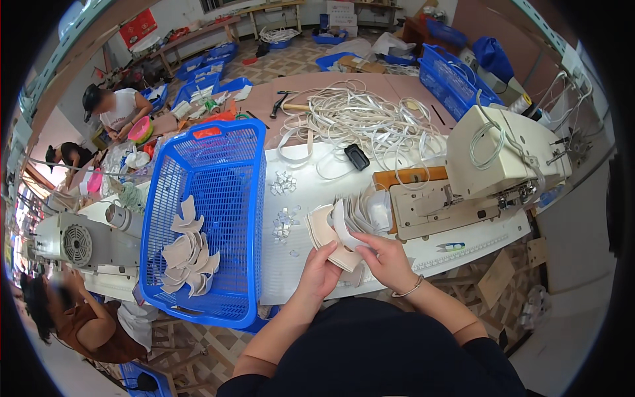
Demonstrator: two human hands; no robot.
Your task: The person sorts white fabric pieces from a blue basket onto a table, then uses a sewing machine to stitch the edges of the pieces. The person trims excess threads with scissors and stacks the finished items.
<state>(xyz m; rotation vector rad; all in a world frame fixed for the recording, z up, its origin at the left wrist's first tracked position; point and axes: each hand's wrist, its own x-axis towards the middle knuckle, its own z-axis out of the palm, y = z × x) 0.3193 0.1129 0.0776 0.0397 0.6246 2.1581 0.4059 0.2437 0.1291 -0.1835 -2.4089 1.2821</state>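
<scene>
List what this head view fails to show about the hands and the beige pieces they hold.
- Left hand: seen from the back, so its fingertips and its grip on the beige pieces are hidden.
- Right hand: its palm is turned away.
- Beige pieces: fanned and overlapping, so no count is possible; the lower edges are covered by both hands.
- Small clear bits on the white table: too small to identify.
- Blue basket: the pieces inside overlap.

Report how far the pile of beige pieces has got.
Done, apparently: several curved beige pieces lie in the blue basket. In hand: the left hand and right hand hold a beige piece on the white table. Left: a fanned stack of pieces by the sewing machine.
</scene>
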